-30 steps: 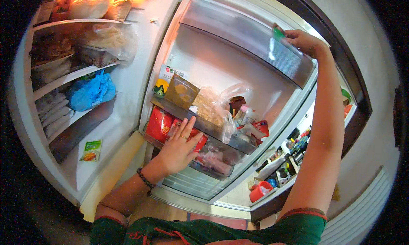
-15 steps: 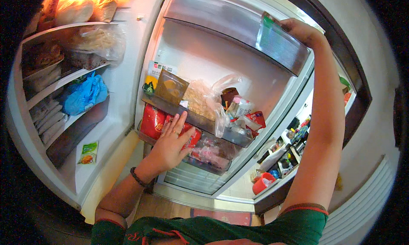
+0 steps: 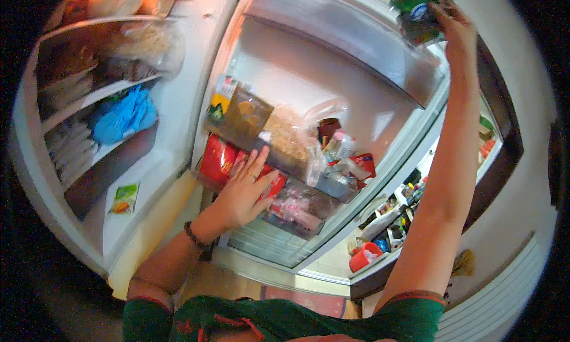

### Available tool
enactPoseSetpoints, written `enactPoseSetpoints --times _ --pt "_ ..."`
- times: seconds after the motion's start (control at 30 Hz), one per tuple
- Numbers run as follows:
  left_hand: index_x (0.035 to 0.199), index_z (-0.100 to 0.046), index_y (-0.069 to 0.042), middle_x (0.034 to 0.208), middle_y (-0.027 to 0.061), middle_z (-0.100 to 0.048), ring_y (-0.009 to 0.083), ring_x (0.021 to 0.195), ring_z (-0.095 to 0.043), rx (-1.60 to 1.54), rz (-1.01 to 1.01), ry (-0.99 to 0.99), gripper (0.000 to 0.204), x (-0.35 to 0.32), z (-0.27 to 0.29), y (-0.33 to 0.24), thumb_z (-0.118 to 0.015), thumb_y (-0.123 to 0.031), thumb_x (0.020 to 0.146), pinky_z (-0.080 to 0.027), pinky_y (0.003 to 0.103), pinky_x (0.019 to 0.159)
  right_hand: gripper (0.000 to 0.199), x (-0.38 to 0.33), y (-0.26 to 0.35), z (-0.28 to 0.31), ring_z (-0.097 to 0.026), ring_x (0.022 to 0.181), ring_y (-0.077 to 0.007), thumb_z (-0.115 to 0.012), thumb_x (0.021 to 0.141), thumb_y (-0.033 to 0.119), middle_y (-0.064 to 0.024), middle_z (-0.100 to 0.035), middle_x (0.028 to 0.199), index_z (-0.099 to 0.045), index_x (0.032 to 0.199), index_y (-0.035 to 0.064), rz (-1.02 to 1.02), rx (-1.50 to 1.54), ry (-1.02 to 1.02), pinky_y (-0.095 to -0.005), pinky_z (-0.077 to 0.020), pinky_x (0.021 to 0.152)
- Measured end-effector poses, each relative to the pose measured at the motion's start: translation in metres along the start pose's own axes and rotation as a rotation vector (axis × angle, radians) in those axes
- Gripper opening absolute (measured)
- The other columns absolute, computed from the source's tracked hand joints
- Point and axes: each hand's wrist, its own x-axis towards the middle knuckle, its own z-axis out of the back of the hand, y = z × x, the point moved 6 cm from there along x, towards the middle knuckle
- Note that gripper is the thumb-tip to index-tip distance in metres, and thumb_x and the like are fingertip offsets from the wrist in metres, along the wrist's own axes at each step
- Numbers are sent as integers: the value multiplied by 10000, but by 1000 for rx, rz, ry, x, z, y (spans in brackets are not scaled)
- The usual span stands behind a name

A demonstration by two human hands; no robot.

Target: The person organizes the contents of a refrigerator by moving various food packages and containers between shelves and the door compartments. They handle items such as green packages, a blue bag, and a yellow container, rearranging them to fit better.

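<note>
My right hand (image 3: 458, 28), raised at the upper right, is closed on a dark green packet (image 3: 419, 14) with a blue-and-white round mark; motion blurs it. It hangs just above the right end of the clear top door bin (image 3: 332, 39) of an open fridge. My left hand (image 3: 242, 192), fingers spread, lies against the red packets (image 3: 218, 156) in the lowest door bin. Just above it, the middle door bin (image 3: 237, 128) carries a brownish translucent box (image 3: 248, 111), a clear bag of pale beige food (image 3: 286, 141) and several small packets.
To the left, the fridge shelves hold a blue plastic bag (image 3: 126, 117), a clear bag of pale food (image 3: 148, 42) and stacked grey packets (image 3: 74, 155). A green packet (image 3: 124, 198) lies on the bottom ledge. Past the door stand a red bucket (image 3: 365, 256) and a cluttered shelf.
The green packet has come up out of the top door bin in my right hand. My left hand stays against the red packets. The view has shifted slightly.
</note>
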Motion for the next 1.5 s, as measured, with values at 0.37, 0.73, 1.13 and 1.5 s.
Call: enactPoseSetpoints --times 0.37,0.73,1.13,1.5 --pt "1427 -148 -33 1379 157 -349 231 1252 -383 -1048 17 -825 976 -72 96 29 -792 -196 712 -327 366 1040 160 -317 93 -308 -506 532 -81 -680 823 151 -2 -618 717 -631 935 48 -535 534 442 -204 -356 473" --pt "968 -599 7 920 118 -658 222 807 -630 -211 1043 -590 323 -229 130 150 -713 -216 764 -493 341 728 290 -524 40 -489 -595 505 -143 -586 896 313 -64 -604 636 -593 839 29 -1088 894 1102 -225 -433 412" --pt "1169 -569 -81 1250 152 -519 316 1081 -550 721 1132 -111 485 -253 122 193 -622 -378 789 -468 433 873 276 -411 112 -409 -632 654 -162 -617 872 207 -75 -646 834 -592 1072 19 -320 618 1034 -272 -496 567" --pt "1239 -496 -15 1357 192 -417 353 1237 -399 329 220 -240 532 -23 54 62 -678 -149 758 -326 441 1046 219 -43 29 -13 -604 770 -106 -619 854 239 -23 -671 867 -684 993 82 75 -1050 572 -272 -480 662"
